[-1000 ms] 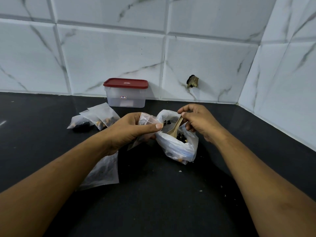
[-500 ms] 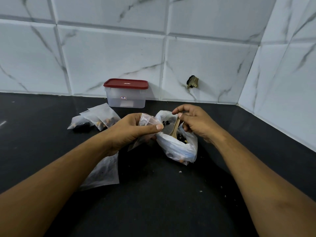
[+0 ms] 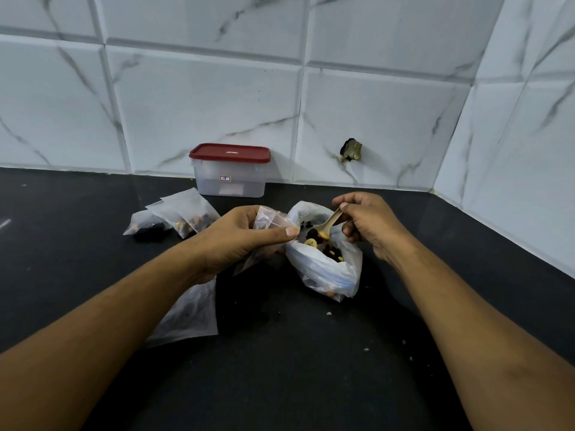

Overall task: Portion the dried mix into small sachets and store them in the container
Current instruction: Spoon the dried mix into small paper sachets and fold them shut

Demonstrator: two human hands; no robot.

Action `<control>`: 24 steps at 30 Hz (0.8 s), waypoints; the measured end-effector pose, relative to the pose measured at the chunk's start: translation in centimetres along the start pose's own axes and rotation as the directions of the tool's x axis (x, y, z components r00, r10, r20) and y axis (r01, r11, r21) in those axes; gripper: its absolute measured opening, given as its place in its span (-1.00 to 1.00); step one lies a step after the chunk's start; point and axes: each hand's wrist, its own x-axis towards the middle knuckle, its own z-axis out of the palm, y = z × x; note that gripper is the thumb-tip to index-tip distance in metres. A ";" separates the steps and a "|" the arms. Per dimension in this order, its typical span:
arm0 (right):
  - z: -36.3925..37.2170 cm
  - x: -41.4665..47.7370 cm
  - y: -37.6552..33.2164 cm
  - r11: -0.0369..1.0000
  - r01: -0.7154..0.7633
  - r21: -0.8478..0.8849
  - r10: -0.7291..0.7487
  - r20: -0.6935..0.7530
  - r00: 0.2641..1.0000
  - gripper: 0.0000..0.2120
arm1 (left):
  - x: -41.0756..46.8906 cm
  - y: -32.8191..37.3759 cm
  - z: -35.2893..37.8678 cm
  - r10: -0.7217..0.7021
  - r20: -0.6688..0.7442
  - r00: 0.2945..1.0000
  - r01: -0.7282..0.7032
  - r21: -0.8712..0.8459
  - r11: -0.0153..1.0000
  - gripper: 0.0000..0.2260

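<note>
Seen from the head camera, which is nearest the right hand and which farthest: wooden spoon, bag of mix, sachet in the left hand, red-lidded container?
1. The wooden spoon: pinched in the right hand itself.
2. The bag of mix: just under that hand.
3. The small sachet: across the bag, gripped by the left hand.
4. The red-lidded container: back against the wall.

Container [image 3: 230,177] behind; filled sachets [image 3: 177,217] left; mix bag [image 3: 326,269] right.
</note>
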 end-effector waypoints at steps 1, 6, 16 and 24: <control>0.0 0.1 0.0 1.000 -0.007 0.002 0.007 -0.010 1.000 -0.78 | 0.0 0.0 0.0 0.000 -0.002 1.000 0.000 0.000 1.000 -0.56; -0.1 0.1 0.0 0.999 -0.013 0.034 0.014 -0.050 0.999 -0.79 | -0.1 0.0 0.1 0.004 -0.016 1.000 -0.004 -0.013 1.000 -0.57; -0.6 -0.4 -0.9 0.990 0.047 0.137 -0.031 -0.120 0.992 -0.85 | 0.0 -0.2 0.8 0.061 -0.027 0.998 -0.060 0.023 0.998 -0.56; 0.1 -1.6 -2.5 0.977 0.101 0.190 -0.082 -0.105 0.991 -0.86 | 0.3 -0.6 0.9 0.096 -0.098 0.991 -0.090 0.060 0.994 -0.55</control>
